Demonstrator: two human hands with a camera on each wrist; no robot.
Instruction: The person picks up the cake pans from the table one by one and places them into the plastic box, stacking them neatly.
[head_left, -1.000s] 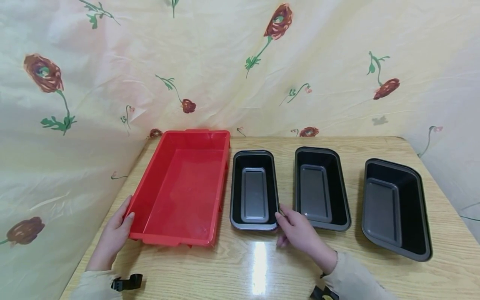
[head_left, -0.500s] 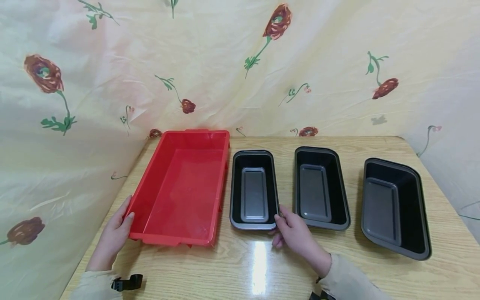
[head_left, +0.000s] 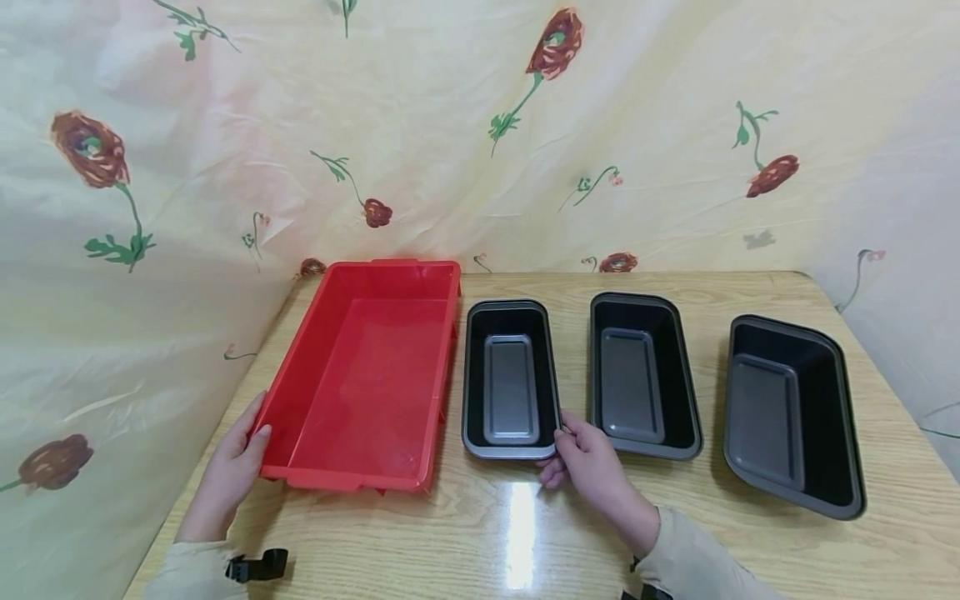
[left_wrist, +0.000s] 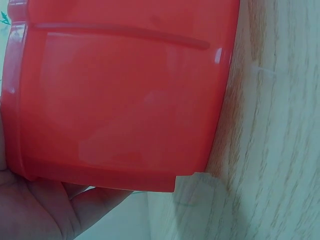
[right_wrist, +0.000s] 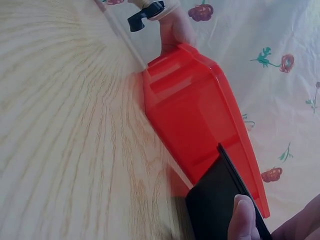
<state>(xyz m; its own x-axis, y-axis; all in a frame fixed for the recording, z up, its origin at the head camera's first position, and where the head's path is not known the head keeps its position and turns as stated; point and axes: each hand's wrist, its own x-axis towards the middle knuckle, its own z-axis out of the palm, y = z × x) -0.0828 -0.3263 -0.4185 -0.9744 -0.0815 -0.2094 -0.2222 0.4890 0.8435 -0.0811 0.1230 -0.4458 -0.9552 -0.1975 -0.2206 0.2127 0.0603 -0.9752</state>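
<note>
A red rectangular plastic tray lies on the left of the table, its long side running away from me. My left hand grips its near left corner, thumb over the rim and fingers outside. The left wrist view shows the tray's outer wall beside the palm. Just right of the tray sits the smallest dark loaf pan. My right hand pinches that pan's rim at the near right corner, thumb on top; some fingers are partly hidden below. In the right wrist view the pan's black side shows under a fingertip.
A second dark loaf pan stands right of my right hand. Farther right is a larger, angled loaf pan near the right side of the wooden table. Flower-patterned cloth rises behind and at the sides.
My right hand's lower fingers have shifted slightly left at the smallest loaf pan's near right corner. My left hand keeps its hold on the red tray; the pans have not visibly moved.
</note>
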